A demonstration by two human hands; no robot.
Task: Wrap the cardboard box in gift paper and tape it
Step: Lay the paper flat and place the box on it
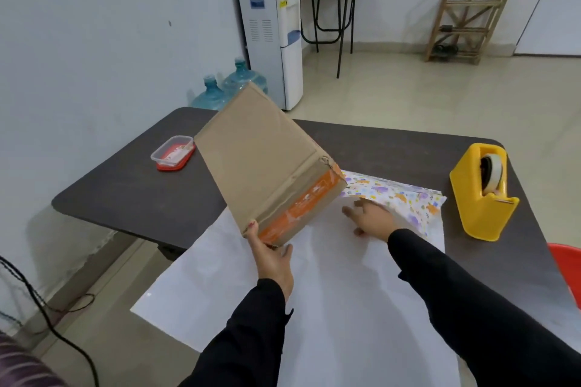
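Over paper (314, 308), hands (273, 258) (371, 217) outstretched, box (261, 160) tilted

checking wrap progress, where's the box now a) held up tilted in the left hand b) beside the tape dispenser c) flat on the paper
a, the left hand grips the box by its near corner, tilted up over the paper, with the right hand flat on the paper.
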